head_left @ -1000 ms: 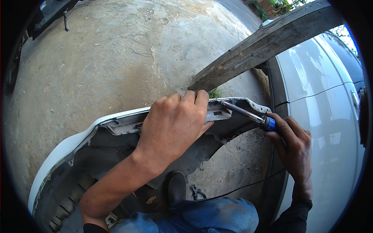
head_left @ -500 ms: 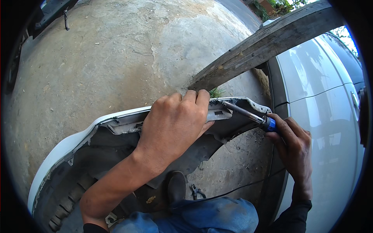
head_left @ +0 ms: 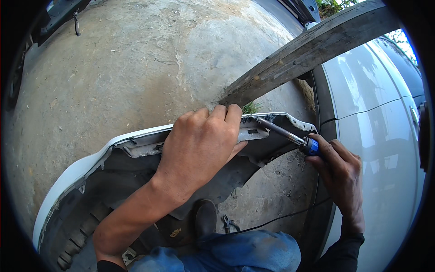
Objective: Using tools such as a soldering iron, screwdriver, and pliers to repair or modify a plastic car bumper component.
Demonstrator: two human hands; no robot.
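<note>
Detached white car bumper [head_left: 90, 158] lies inner side up on the concrete ground [head_left: 136, 68], dark inner lining facing the camera. Left hand [head_left: 199, 145] lies over the bumper's upper edge, fingers curled over the rim and clamped on it. Right hand [head_left: 340, 172] closed around the blue handle of a soldering iron [head_left: 290, 136]; its metal shaft slants up-left, tip touching the bumper's edge just beside the left fingertips. A thin black cord [head_left: 272, 222] trails across the ground below. Weathered wooden plank [head_left: 308, 50] leans overhead, its end near the bumper. White car body [head_left: 385, 136] stands at right, close to the right hand. Blue-jeaned knee [head_left: 253, 251] and dark shoe [head_left: 206, 217] at bottom.
</note>
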